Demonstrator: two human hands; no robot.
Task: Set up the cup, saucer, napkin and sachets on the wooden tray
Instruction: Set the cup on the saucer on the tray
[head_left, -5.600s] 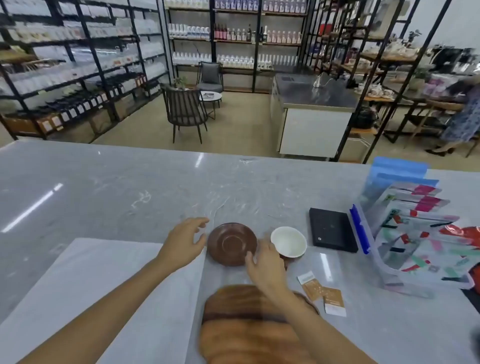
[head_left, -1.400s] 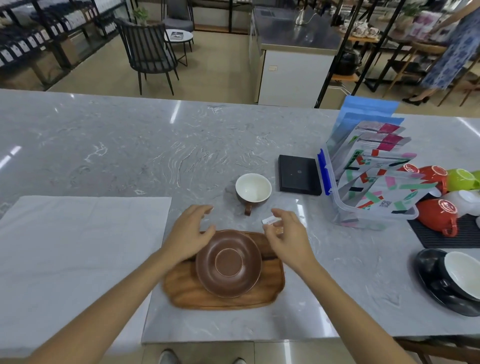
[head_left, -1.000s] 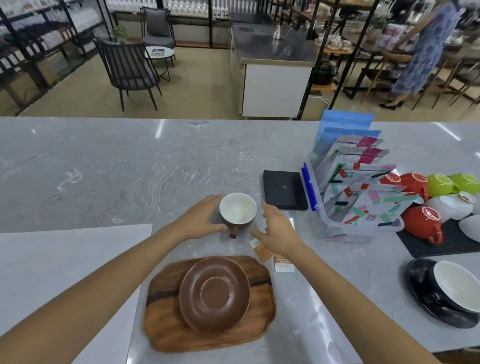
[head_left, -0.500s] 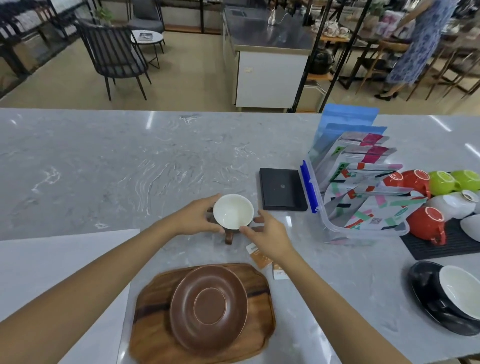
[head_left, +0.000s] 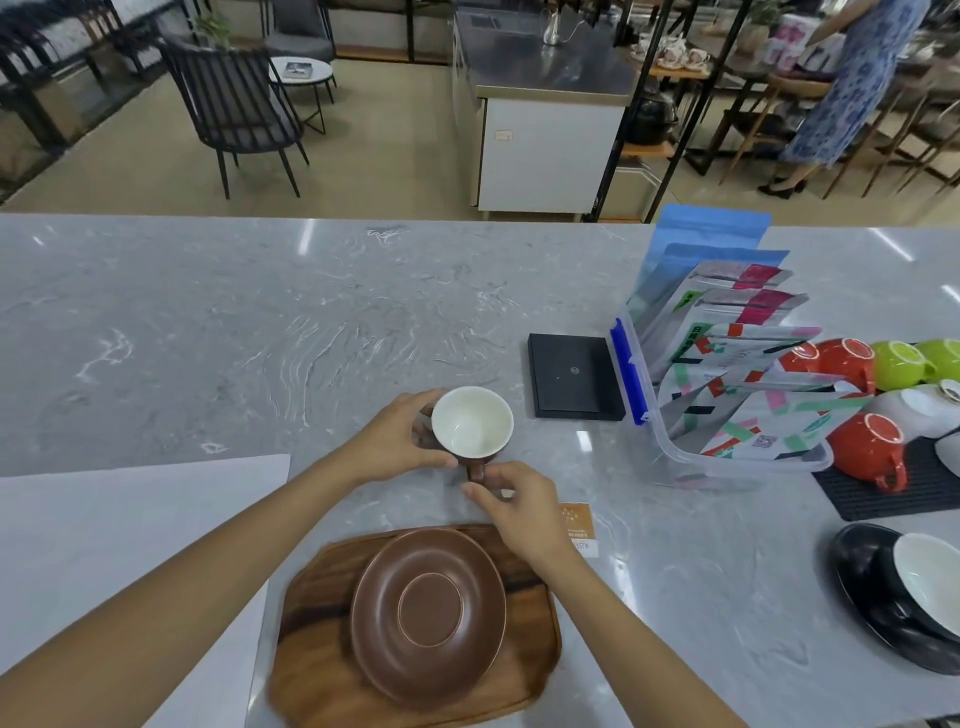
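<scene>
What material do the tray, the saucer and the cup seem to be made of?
Tray: wood, smooth and slightly glossy; brown grain with dark streaks shows.
Saucer: probably ceramic with a matte brown glaze; it has an even colour and a thin pale rim.
Cup: likely ceramic too, glossy white inside and brown outside, held by the left hand and right hand.

Two bare forearms showing no sleeves, left hand (head_left: 400, 441) and right hand (head_left: 519, 512) wearing no gloves, rings or watch
</scene>
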